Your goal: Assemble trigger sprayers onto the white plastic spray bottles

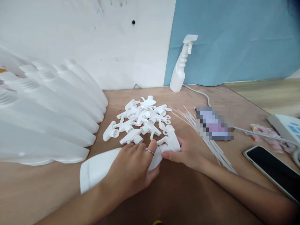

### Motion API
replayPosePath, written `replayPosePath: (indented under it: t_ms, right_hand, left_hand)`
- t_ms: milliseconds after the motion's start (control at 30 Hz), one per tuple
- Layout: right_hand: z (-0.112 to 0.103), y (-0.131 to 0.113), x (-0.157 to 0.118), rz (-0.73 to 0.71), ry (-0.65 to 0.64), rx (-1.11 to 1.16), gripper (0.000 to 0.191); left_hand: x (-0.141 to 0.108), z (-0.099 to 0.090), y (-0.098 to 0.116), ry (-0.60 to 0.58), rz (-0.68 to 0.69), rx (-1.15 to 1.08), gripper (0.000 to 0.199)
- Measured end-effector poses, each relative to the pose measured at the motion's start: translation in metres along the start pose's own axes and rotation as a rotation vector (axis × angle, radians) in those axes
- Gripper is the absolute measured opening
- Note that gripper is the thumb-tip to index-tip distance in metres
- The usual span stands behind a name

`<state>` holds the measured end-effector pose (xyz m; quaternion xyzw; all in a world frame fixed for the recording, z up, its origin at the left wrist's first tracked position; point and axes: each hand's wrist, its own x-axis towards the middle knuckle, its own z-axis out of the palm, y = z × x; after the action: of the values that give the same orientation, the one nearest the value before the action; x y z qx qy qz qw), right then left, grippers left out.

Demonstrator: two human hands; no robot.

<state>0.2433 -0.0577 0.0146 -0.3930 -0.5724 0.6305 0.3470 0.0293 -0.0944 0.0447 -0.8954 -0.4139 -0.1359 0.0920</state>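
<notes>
A white plastic bottle (98, 168) lies on its side on the brown table, its base pointing left. My left hand (133, 165), with a ring on one finger, is wrapped around the bottle's neck end. My right hand (187, 153) grips a white trigger spray head (171, 142) at the bottle's mouth. Just behind my hands sits a pile of loose white spray heads (140, 120) with small white rings.
Several empty white bottles (47, 115) lie fanned out at the left. A bundle of thin white dip tubes (211, 143) lies to the right under a blurred item. An assembled spray bottle (180, 67) stands at the back wall. A black phone (274, 170) and cables lie at the right.
</notes>
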Motion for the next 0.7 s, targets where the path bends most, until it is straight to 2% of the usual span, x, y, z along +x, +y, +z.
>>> replayPosePath:
  t_ms: [67,167,233,367,467,533,600,700]
  right_hand:
    - [0.001,0.000,0.000,0.004,0.010,0.022,0.039]
    - [0.002,0.003,0.000,0.066,0.071,0.096,0.041]
    - [-0.001,0.003,0.000,0.109,0.135,0.223,0.044]
    - [-0.021,-0.008,-0.002,0.021,0.289,0.428,0.039]
    - [-0.044,-0.024,-0.005,-0.131,0.422,0.333,0.032]
    - [-0.054,-0.034,-0.005,-0.204,0.484,0.247,0.033]
    - [-0.057,-0.042,-0.005,-0.203,0.497,0.185,0.035]
    - [-0.047,-0.045,-0.006,-0.139,0.457,0.173,0.040]
  left_hand:
    - [0.000,-0.001,0.000,0.002,-0.002,-0.010,0.053]
    - [0.004,-0.008,0.001,-0.061,-0.035,-0.047,0.086]
    - [0.006,-0.019,-0.001,-0.093,-0.050,-0.084,0.096]
    - [0.004,-0.043,-0.009,-0.060,-0.119,-0.156,0.083]
    - [-0.002,-0.055,-0.015,-0.160,-0.160,-0.257,0.067]
    - [-0.005,-0.056,-0.013,-0.218,-0.151,-0.338,0.057]
    - [-0.005,-0.052,-0.008,-0.163,-0.143,-0.404,0.049]
    - [-0.002,-0.043,0.004,0.064,-0.151,-0.422,0.045]
